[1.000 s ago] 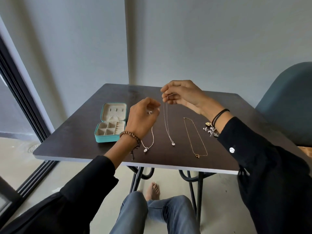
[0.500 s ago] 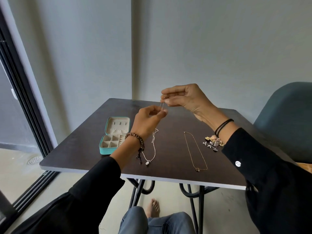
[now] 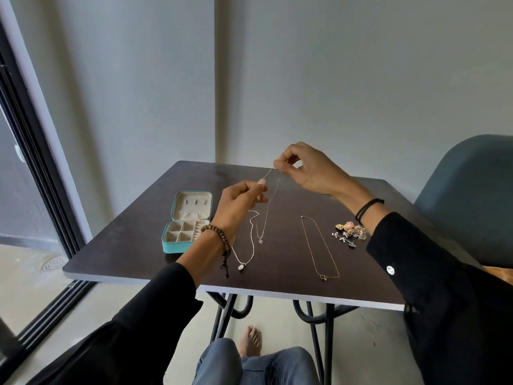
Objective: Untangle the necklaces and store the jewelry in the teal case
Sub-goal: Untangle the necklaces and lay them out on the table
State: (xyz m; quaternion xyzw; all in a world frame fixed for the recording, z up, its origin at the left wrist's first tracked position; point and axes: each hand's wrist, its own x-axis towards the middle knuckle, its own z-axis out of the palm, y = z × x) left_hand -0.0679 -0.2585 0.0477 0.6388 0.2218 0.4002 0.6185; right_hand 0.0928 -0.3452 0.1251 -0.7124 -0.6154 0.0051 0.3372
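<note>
The left hand (image 3: 238, 202) is raised above the table (image 3: 133, 245), its fingers curled, thumb and forefinger pinching a thin silver necklace (image 3: 260, 241). The right hand (image 3: 311, 170) is higher and further back and pinches the same chain between thumb and forefinger, with its other fingers loosely bent. A short stretch of chain runs taut between the two pinches. The rest hangs down in a narrow loop to a small pendant just above or on the tabletop; which one is unclear.

A second silver necklace (image 3: 242, 266) lies just beside that loop, partly behind the left wrist. Its upper end comes close to the hanging chain, and the links are too fine to show whether the two are caught together. A gold necklace (image 3: 323, 277) lies flat to the right, apart from the others. The teal case (image 3: 177, 247) lies open on the left side of the table. The right sleeve partly covers a pile of small jewelry (image 3: 350, 232).
</note>
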